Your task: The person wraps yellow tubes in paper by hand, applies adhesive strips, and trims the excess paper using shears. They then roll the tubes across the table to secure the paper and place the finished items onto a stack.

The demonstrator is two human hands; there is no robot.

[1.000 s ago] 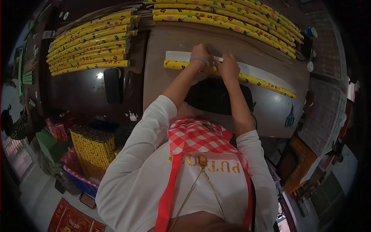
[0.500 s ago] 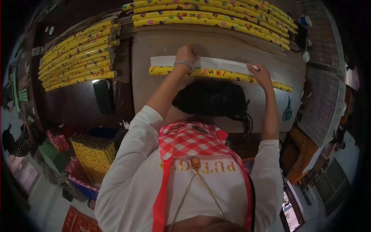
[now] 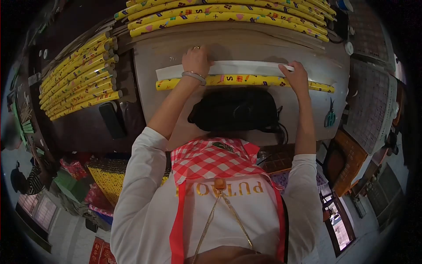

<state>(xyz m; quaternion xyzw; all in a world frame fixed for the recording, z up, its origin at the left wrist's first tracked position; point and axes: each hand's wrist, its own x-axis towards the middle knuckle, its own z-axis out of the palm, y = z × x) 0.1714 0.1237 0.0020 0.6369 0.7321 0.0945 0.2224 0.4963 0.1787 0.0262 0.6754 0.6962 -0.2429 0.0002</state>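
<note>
A roll of yellow printed wrapping paper (image 3: 239,80) lies crosswise on the table in front of me. Its loose edge, a white strip of paper backing (image 3: 246,67), stretches along the roll's far side. At the left part of that strip, my left hand (image 3: 196,61) is closed, its curled fingers at the far edge of the paper. My right hand (image 3: 296,78) pinches the strip further right, a white bit showing by the thumb and forefinger. Near me, just below the roll, sits a black pouch (image 3: 237,110) with a strap.
Several finished yellow rolls (image 3: 228,20) lie along the table's far side, more rolls (image 3: 79,79) at left. A dark phone-like object (image 3: 112,119) is at left, teal-handled scissors (image 3: 329,116) at right. A person in striped clothing (image 3: 33,179) is far left.
The view has shifted a little, so the table's things appear further left. My right hand has moved slightly away from me at the paper strip; my left hand stays closed at its far edge.
</note>
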